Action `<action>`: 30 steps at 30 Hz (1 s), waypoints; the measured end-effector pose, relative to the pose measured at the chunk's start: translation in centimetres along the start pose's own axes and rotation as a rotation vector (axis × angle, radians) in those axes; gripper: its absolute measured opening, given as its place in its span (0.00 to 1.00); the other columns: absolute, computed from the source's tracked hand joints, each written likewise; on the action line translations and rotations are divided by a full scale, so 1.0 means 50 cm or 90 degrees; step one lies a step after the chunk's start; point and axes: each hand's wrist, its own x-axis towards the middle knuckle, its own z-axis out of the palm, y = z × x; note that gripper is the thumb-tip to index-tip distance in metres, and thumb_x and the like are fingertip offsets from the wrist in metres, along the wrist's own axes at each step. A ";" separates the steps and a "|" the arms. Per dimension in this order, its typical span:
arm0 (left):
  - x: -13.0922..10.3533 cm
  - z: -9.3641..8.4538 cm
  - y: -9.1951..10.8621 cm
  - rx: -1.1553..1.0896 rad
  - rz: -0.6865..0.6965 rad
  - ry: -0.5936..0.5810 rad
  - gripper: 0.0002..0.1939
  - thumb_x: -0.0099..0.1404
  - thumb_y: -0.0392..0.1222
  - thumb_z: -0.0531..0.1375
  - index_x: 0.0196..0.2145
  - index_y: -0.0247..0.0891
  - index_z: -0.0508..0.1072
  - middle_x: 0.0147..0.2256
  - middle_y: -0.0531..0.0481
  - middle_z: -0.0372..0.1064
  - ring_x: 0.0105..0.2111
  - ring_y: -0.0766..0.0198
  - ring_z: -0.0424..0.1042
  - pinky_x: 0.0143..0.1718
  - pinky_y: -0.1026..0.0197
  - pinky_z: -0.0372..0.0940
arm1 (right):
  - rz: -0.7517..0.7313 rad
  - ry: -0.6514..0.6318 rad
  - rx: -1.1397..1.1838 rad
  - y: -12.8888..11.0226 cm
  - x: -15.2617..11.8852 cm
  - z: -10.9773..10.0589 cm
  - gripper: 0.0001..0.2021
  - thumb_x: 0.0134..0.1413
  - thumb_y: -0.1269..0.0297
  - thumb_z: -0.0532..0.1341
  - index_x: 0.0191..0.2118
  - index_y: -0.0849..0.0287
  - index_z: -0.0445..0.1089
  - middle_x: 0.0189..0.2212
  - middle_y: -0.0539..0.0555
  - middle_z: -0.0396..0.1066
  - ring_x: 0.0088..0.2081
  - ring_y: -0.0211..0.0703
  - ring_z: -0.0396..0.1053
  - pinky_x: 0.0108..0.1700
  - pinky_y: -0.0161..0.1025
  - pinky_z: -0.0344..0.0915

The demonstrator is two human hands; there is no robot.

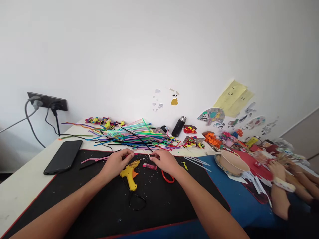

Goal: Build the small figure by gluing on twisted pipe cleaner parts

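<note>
Over the black mat (159,205), my left hand (117,163) is closed in a pinch; what its fingertips hold is too small to make out. Facing it, my right hand (164,162) pinches a thin pale piece (147,153), perhaps a pipe cleaner end. Between and below the hands lie a yellow glue gun (130,176) and a pink lighter (150,166). Red-handled scissors (168,177) rest partly under my right hand. A pink pipe cleaner (94,159) lies left of my left hand. Behind both hands spreads a pile of colourful pipe cleaners (139,134).
A black phone (63,157) lies at the left, below a wall power strip (47,100) with cords. A dark thermos (178,126) stands at the back. Clear glue sticks (198,162) and a round basket (231,162) are rightward. Another person's hands (277,170) work at the far right.
</note>
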 end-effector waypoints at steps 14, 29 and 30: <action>-0.001 0.000 0.003 0.021 0.016 -0.028 0.24 0.68 0.64 0.52 0.33 0.42 0.74 0.31 0.51 0.77 0.31 0.57 0.71 0.33 0.61 0.60 | 0.113 -0.050 -0.091 0.074 -0.112 0.016 0.12 0.64 0.62 0.64 0.50 0.57 0.78 0.47 0.59 0.75 0.50 0.52 0.74 0.47 0.41 0.62; -0.001 -0.002 0.004 0.017 0.011 -0.030 0.23 0.67 0.64 0.53 0.33 0.42 0.76 0.28 0.52 0.74 0.29 0.59 0.68 0.31 0.61 0.59 | 0.206 0.072 0.095 0.112 -0.125 0.049 0.10 0.55 0.65 0.68 0.44 0.58 0.78 0.39 0.56 0.73 0.39 0.48 0.71 0.42 0.41 0.60; -0.001 -0.005 0.006 0.005 0.009 -0.025 0.24 0.66 0.64 0.54 0.33 0.42 0.76 0.27 0.52 0.73 0.28 0.59 0.68 0.31 0.61 0.59 | 0.215 0.088 0.136 0.118 -0.123 0.052 0.09 0.54 0.65 0.68 0.42 0.57 0.78 0.35 0.54 0.72 0.37 0.46 0.70 0.41 0.40 0.59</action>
